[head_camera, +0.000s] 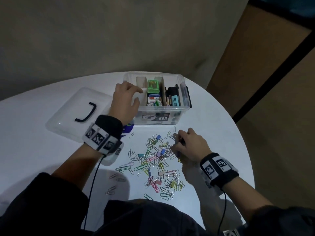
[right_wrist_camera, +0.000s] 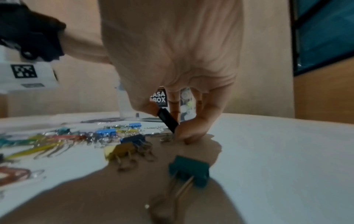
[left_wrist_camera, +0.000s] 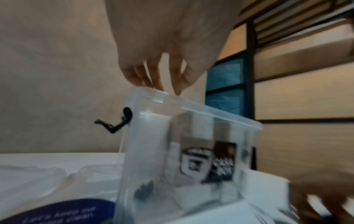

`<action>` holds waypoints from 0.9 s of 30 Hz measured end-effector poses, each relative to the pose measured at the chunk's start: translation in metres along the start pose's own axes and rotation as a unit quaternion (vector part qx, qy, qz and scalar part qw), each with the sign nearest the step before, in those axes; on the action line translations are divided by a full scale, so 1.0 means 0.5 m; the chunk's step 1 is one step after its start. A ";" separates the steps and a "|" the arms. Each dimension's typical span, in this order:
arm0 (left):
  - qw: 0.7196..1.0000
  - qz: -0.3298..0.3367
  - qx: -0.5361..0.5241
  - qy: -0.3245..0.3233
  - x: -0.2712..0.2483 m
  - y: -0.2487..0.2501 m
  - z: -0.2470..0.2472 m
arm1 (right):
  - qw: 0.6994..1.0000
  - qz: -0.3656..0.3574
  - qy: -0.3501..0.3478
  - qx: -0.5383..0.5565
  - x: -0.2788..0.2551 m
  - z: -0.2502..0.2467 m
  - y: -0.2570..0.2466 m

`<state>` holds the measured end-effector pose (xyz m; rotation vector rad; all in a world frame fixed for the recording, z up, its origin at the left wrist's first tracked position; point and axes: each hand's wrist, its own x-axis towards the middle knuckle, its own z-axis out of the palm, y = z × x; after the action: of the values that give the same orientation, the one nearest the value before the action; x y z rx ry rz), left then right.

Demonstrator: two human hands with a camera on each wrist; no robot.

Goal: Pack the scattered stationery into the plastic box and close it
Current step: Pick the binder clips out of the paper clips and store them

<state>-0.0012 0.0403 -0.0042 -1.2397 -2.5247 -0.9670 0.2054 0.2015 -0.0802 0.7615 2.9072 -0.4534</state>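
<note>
The clear plastic box (head_camera: 170, 109) stands open at the back of the white table, with a green sharpener (head_camera: 153, 86), staples and pens in its middle and right compartments. My left hand (head_camera: 139, 96) hovers over the box's left compartment with loose fingers that hold nothing; in the left wrist view its fingertips (left_wrist_camera: 159, 87) point down at the box rim (left_wrist_camera: 210, 112). A pile of coloured paper clips and binder clips (head_camera: 153, 160) lies in front of the box. My right hand (head_camera: 177, 142) is on the pile's far right edge and pinches a black clip (right_wrist_camera: 166, 121) along with some wire clips.
The box lid (head_camera: 71, 120) with a black handle lies left of the box. A blue round sticker (head_camera: 127, 129) shows under my left wrist. Yellow (right_wrist_camera: 122, 150), blue (right_wrist_camera: 134, 139) and teal (right_wrist_camera: 189, 171) binder clips lie under my right palm. The table's curved edge (head_camera: 238, 133) is close on the right.
</note>
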 end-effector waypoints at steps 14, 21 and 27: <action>0.879 0.162 0.130 -0.429 -0.172 0.083 0.131 | 0.935 0.117 -0.053 0.329 0.017 -0.030 0.064; 0.885 0.167 0.142 -0.411 -0.180 0.081 0.133 | 0.924 0.002 -0.050 0.380 -0.033 -0.122 -0.033; 0.908 0.027 0.008 -0.418 -0.184 0.051 0.090 | 0.944 -0.185 0.020 0.271 0.079 -0.240 -0.204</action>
<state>0.0827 0.0195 -0.0646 -2.0402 -3.0310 -0.4257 0.1179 0.1725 0.0535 0.2500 2.9827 -1.3252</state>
